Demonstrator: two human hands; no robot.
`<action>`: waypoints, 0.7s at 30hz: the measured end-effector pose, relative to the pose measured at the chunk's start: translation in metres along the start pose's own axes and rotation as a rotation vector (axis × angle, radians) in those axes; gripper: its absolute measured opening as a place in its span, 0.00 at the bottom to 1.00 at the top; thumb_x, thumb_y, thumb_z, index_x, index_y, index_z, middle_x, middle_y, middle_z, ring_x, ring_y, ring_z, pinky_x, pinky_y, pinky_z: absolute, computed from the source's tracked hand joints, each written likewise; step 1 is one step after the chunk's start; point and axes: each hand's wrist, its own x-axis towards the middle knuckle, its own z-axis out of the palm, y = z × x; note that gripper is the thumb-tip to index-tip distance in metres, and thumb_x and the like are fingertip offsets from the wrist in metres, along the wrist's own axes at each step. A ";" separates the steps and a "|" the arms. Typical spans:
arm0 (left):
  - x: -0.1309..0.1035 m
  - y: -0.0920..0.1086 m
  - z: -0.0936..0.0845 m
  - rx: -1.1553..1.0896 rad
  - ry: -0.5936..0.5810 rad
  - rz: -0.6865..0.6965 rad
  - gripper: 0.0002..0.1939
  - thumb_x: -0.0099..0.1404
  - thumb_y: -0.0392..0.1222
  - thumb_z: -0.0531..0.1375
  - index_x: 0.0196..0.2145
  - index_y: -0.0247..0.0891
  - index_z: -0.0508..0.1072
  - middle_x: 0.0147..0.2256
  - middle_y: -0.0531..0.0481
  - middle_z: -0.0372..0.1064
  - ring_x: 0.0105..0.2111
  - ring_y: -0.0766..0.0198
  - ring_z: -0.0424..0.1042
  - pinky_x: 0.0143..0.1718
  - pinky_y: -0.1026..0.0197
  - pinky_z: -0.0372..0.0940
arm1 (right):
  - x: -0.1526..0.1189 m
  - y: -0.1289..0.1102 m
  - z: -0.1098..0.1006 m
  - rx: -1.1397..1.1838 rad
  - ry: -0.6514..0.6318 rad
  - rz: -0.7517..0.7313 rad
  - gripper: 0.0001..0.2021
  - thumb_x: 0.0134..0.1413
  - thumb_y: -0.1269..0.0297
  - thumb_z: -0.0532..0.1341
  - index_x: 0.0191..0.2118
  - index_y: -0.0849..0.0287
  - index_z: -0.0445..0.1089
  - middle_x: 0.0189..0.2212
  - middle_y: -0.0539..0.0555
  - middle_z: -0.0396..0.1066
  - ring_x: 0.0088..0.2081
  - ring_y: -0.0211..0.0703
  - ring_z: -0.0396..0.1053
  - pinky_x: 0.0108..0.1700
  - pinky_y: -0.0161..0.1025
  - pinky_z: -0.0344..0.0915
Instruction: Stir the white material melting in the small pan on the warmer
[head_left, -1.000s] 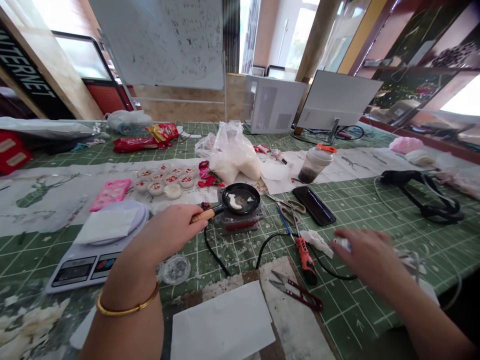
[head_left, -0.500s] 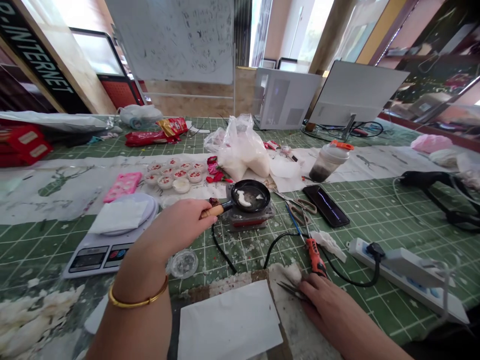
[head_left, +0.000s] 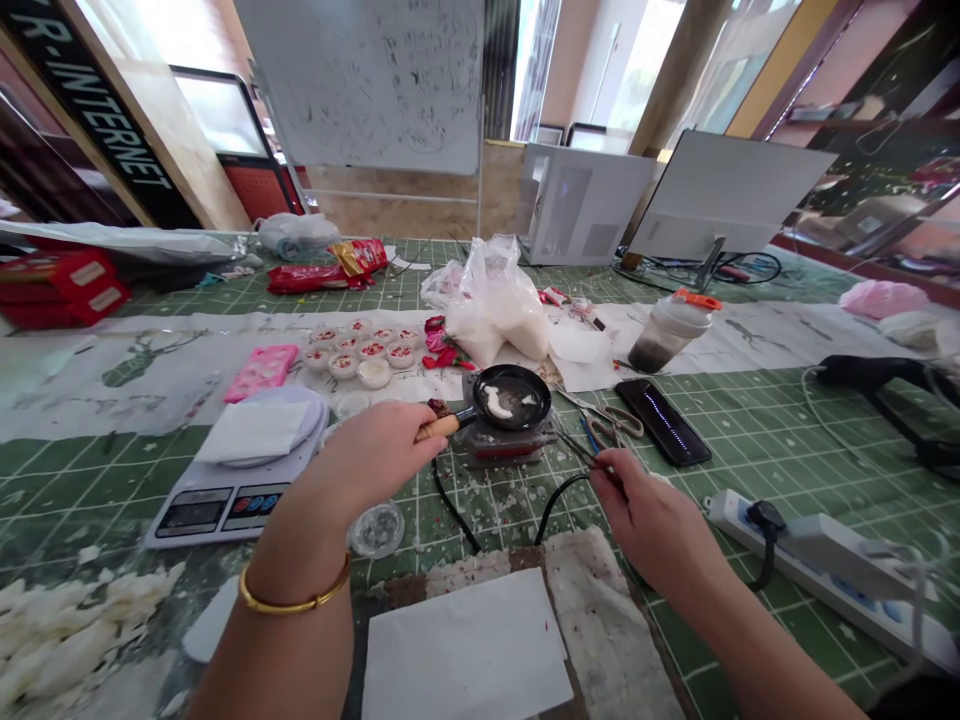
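Note:
My left hand is closed around the wooden handle of a small black frying pan, which sits level over a small hot plate. White, partly melted wax-like pieces lie in a clear liquid in the pan. Slim metal tweezers are pinched in my right hand, their tips pointing toward the pan's right side but apart from it. Scissors lie just beyond that hand. Under my left forearm is a clear round lid.
A kitchen scale and several small cups with red bits are at left. A bag of white granules stands behind the pan. At right lie a phone and a power strip. White paper lies in front.
My right hand has risen from the cloth beside the white paper, carrying the tweezers forward to near the pan. My left hand keeps its hold on the pan handle. The view has shifted slightly.

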 end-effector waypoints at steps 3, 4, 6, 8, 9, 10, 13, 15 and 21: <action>-0.001 0.000 0.000 -0.015 -0.005 0.005 0.15 0.61 0.48 0.48 0.22 0.38 0.62 0.23 0.51 0.64 0.22 0.66 0.59 0.23 0.62 0.48 | 0.008 -0.005 -0.003 -0.124 0.005 -0.012 0.13 0.60 0.57 0.45 0.39 0.54 0.62 0.24 0.50 0.71 0.25 0.43 0.69 0.25 0.35 0.52; -0.001 0.000 0.000 -0.016 -0.004 0.007 0.15 0.61 0.48 0.48 0.22 0.38 0.62 0.23 0.51 0.64 0.22 0.66 0.59 0.23 0.62 0.48 | 0.009 -0.006 -0.004 -0.146 -0.004 -0.017 0.13 0.60 0.57 0.45 0.39 0.54 0.63 0.24 0.50 0.71 0.24 0.42 0.69 0.24 0.35 0.51; -0.001 0.000 0.000 -0.012 -0.004 0.005 0.15 0.61 0.48 0.48 0.22 0.38 0.62 0.24 0.51 0.65 0.22 0.66 0.59 0.23 0.62 0.48 | 0.009 -0.009 -0.006 -0.178 -0.021 -0.025 0.12 0.60 0.57 0.46 0.38 0.54 0.64 0.23 0.49 0.71 0.24 0.42 0.69 0.24 0.35 0.49; -0.001 0.000 0.000 -0.007 -0.003 0.003 0.15 0.61 0.48 0.48 0.23 0.38 0.63 0.24 0.51 0.65 0.23 0.66 0.59 0.23 0.62 0.48 | 0.009 -0.011 -0.006 -0.195 -0.015 -0.030 0.12 0.59 0.58 0.47 0.39 0.54 0.65 0.23 0.48 0.72 0.24 0.41 0.70 0.23 0.34 0.49; 0.000 0.000 0.000 -0.007 -0.002 0.003 0.15 0.61 0.48 0.48 0.23 0.38 0.63 0.24 0.51 0.65 0.23 0.66 0.59 0.23 0.62 0.48 | 0.009 -0.013 -0.006 -0.201 -0.004 -0.043 0.12 0.59 0.58 0.47 0.39 0.53 0.65 0.23 0.48 0.72 0.24 0.41 0.70 0.23 0.34 0.49; 0.000 0.000 0.000 -0.008 0.000 0.004 0.14 0.61 0.48 0.49 0.23 0.38 0.63 0.24 0.51 0.65 0.23 0.66 0.59 0.23 0.62 0.48 | 0.009 -0.014 -0.006 -0.206 0.004 -0.062 0.11 0.59 0.58 0.48 0.38 0.53 0.66 0.24 0.47 0.73 0.25 0.41 0.70 0.23 0.34 0.49; 0.000 0.000 0.001 -0.015 0.007 0.006 0.14 0.61 0.47 0.49 0.23 0.38 0.64 0.24 0.51 0.65 0.23 0.66 0.59 0.23 0.62 0.48 | 0.011 -0.016 -0.005 -0.225 0.026 -0.124 0.11 0.59 0.58 0.48 0.38 0.52 0.66 0.24 0.46 0.73 0.24 0.40 0.70 0.23 0.34 0.48; 0.000 0.000 0.001 -0.016 0.004 0.005 0.14 0.61 0.47 0.49 0.23 0.38 0.64 0.24 0.51 0.65 0.22 0.67 0.59 0.23 0.62 0.48 | 0.011 -0.014 -0.006 -0.240 0.040 -0.126 0.11 0.59 0.59 0.49 0.37 0.52 0.67 0.23 0.46 0.73 0.24 0.40 0.70 0.23 0.34 0.47; 0.000 -0.001 0.001 -0.017 0.011 0.007 0.14 0.61 0.47 0.49 0.23 0.38 0.64 0.24 0.51 0.65 0.22 0.67 0.58 0.23 0.62 0.48 | 0.009 -0.014 -0.002 -0.222 0.044 -0.135 0.11 0.59 0.60 0.49 0.38 0.53 0.67 0.25 0.47 0.74 0.24 0.40 0.70 0.23 0.34 0.48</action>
